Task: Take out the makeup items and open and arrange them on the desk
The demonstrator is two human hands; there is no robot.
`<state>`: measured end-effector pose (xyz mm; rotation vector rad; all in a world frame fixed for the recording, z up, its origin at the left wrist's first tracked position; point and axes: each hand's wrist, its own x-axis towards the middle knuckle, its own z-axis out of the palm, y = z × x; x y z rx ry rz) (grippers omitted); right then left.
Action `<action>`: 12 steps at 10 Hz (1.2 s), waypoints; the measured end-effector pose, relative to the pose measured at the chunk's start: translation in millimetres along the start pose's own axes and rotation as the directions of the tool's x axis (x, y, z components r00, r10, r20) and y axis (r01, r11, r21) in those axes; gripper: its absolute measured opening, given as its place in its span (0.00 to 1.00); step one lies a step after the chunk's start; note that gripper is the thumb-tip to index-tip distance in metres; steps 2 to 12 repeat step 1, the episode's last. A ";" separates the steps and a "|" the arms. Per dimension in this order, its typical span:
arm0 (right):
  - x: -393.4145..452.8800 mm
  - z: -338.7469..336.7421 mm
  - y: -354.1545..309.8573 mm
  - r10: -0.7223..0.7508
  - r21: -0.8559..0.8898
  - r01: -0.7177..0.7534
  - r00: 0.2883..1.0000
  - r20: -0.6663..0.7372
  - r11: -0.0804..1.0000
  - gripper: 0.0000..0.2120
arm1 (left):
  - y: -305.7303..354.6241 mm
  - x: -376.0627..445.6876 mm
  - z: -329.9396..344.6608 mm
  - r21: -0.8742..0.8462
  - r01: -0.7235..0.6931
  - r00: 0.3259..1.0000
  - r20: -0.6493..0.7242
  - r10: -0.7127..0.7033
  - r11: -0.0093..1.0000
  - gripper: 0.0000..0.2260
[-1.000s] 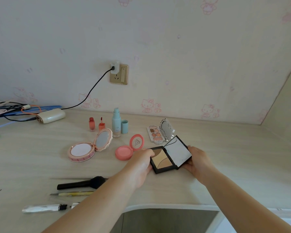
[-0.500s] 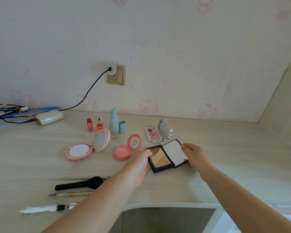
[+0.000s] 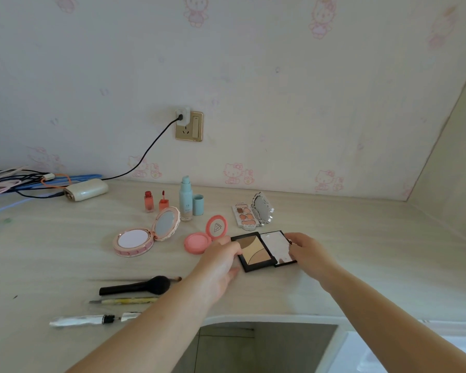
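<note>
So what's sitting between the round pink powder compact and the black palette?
The small coral blush compact, lid up, sits between the powder compact and black palette, in the head view.
</note>
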<state>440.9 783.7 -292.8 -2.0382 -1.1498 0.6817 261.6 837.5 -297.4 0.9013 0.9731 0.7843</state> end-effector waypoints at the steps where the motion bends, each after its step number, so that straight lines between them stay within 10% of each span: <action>1: -11.4 -2.4 -9.8 -0.053 0.006 0.054 0.998 -0.028 0.999 0.22 | 3.5 -15.6 -0.4 -0.025 -0.044 0.999 0.002 0.044 0.999 0.11; 12: -11.4 -2.4 -9.8 -0.053 0.006 0.054 0.998 -0.028 0.999 0.22 | 3.5 -15.6 -0.4 -0.025 -0.044 0.999 0.002 0.044 0.999 0.11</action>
